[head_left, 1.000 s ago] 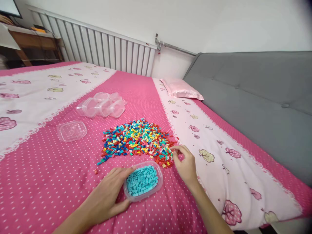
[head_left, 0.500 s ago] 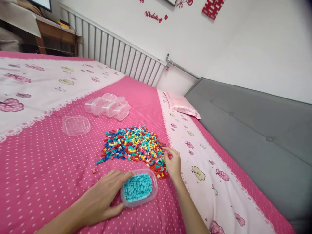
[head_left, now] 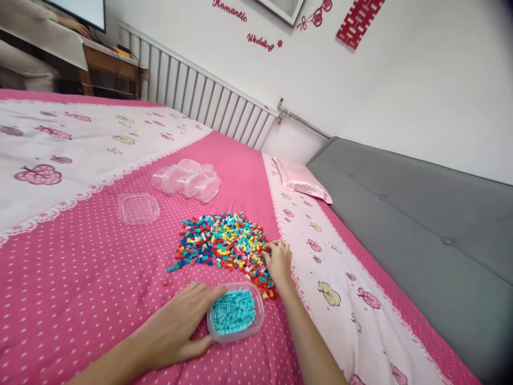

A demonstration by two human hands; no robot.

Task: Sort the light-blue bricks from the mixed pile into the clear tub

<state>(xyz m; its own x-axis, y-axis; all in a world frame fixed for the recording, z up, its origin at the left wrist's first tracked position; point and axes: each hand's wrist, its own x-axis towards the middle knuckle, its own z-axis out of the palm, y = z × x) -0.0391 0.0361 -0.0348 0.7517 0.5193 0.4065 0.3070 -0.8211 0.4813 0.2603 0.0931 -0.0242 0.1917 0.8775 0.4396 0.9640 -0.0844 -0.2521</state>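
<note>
One left hand [head_left: 186,318], one right hand [head_left: 279,262], one filled tub [head_left: 259,315], one brick heap [head_left: 222,240].
The tub holds turquoise bricks [head_left: 233,311] too many to count, and the heap is likewise past counting; one small red piece [head_left: 164,282] lies left of it, one clear lid [head_left: 139,208] farther left, and the far clear containers [head_left: 188,179] overlap too much for a sure number; there are one bed [head_left: 80,294], one pillow [head_left: 300,179], one headboard [head_left: 401,224] at right, one radiator [head_left: 200,88], one monitor [head_left: 86,10], two red words [head_left: 264,43] and one other person [head_left: 30,64].
</note>
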